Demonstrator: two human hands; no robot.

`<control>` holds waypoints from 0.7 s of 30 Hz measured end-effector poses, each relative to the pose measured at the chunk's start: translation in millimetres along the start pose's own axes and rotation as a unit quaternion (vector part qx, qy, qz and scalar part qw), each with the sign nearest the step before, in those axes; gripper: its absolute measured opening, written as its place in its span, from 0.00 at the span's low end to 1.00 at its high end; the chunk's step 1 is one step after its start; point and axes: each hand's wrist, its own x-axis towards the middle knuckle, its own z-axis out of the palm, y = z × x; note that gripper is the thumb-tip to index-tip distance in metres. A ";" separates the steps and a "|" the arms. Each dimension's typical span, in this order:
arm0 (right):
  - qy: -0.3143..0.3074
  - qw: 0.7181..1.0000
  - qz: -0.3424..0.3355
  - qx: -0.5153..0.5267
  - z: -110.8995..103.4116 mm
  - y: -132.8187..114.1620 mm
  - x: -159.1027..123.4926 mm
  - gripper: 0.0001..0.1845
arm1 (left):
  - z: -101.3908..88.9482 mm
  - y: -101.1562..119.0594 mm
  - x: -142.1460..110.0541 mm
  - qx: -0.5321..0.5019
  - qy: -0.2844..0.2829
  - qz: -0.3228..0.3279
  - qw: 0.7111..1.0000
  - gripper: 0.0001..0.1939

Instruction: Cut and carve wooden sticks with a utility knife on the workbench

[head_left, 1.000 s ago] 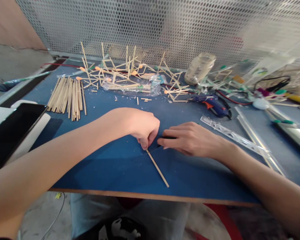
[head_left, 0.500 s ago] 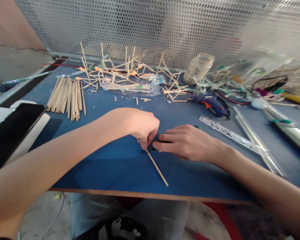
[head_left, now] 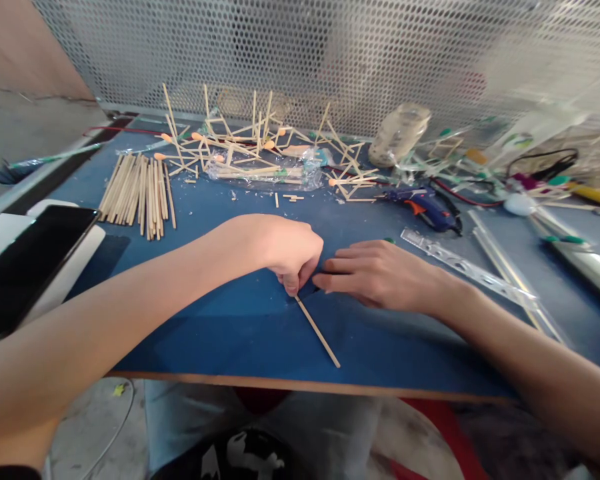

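My left hand [head_left: 297, 257] bends down to the tabletop, its thumb and fingers pinched around the upper end of a thin wooden stick [head_left: 319, 333]. The stick slants toward the table's front edge, with a dark mark across it just below my thumb. Just to the right, my right hand [head_left: 375, 273] lies low over the table with its fingers curled together. A bit of something dark and thin shows under its fingertips, too hidden to name. The two hands are close but apart.
A bundle of wooden sticks [head_left: 139, 193] lies left, behind a phone [head_left: 35, 260]. Stick frames [head_left: 260, 137] with orange tips stand along the back, near a jar [head_left: 399, 133]. A blue glue gun [head_left: 433, 208] and a clear ruler [head_left: 465, 267] lie right.
My right hand has drawn slightly away from the stick, up and to the right. My left hand keeps its pinch on the stick. The whole view has shifted a little.
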 end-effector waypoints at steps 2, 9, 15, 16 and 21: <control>0.013 1.000 -0.008 0.007 -0.7 -1.3 0.0 0.18 | 0.0 -0.3 0.1 -0.001 -0.001 -0.001 1.000 0.11; -0.017 0.999 0.018 0.039 -3.4 -3.6 0.7 0.17 | 0.8 -1.5 1.3 0.003 0.001 0.001 1.000 0.09; -0.037 0.997 0.036 0.049 -5.3 -7.7 1.9 0.15 | 0.9 -0.7 0.2 0.009 0.004 0.004 1.000 0.11; -0.038 0.997 0.040 0.050 -5.6 -8.7 1.9 0.15 | 0.6 -0.2 -0.4 0.011 0.004 0.004 1.000 0.11; -0.044 0.996 0.043 0.063 -8.1 -9.9 0.1 0.15 | -0.9 2.0 -3.0 0.013 0.010 0.009 1.000 0.10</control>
